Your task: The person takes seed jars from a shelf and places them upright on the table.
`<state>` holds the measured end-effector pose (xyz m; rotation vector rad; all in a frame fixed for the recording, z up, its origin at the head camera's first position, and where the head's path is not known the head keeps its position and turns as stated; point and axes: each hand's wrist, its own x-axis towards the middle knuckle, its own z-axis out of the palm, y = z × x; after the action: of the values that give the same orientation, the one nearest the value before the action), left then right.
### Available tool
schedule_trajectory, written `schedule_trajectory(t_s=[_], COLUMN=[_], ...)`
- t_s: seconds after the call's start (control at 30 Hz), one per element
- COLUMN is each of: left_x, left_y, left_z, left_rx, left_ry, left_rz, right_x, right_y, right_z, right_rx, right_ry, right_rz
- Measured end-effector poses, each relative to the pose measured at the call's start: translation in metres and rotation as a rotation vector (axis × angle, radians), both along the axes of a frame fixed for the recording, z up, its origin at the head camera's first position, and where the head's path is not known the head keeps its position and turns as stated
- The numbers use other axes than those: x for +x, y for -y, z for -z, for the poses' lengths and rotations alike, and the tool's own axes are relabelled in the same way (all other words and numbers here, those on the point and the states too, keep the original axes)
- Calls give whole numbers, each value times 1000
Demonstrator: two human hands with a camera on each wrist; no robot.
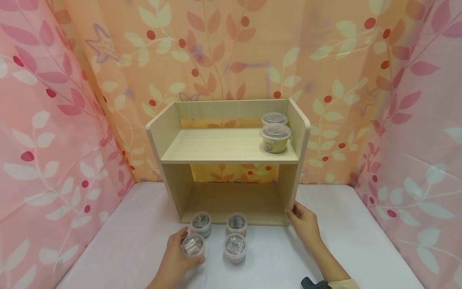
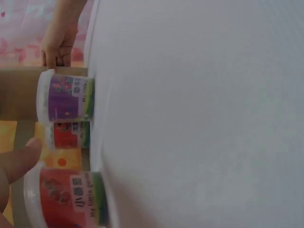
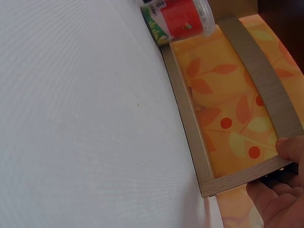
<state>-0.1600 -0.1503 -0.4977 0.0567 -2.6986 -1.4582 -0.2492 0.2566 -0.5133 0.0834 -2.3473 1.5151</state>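
Six tubs (image 1: 235, 245): four on the tabletop (image 1: 281, 265), two on the shelf unit (image 1: 216, 145). The right hand (image 1: 306, 225) pinches its side; the left hand (image 1: 176, 259) surrounds one tub, grip unclear.

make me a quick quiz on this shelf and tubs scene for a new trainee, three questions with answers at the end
1. Count: how many more tubs stand on the table than on the upper board of the shelf?
2. True or false: the right hand holds a tub.
3. Multiple choice: which is nearest the left hand?
A. a tub on the table
B. a tub on the upper board
C. the back curtain

Key:
1. Two: four on the table, two on the upper board.
2. False: it grips the side panel of the shelf.
3. A.
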Motion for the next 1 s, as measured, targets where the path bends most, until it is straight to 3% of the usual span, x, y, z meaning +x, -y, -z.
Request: schedule_trajectory(t_s=[0.1,0.27,0.57,0.8,1.0], left_x=[1,0,-4,-12,-22], left_y=[4,11,12,6,-2], left_z=[-7,-25,-84,-135,-170], left_rx=[14,25,25,164,246], left_ry=[-13,-103,-319,-283,-246], left_rz=[27,75,177,300,410], right_x=[0,0,0,0,0], right_y=[1,1,2,2,1], right_z=[-1,-3,-2,-3,-2], right_rx=[-2,-10,7,-3,10], right_ry=[8,7,10,7,18], right_rz=[4,5,1,2,4])
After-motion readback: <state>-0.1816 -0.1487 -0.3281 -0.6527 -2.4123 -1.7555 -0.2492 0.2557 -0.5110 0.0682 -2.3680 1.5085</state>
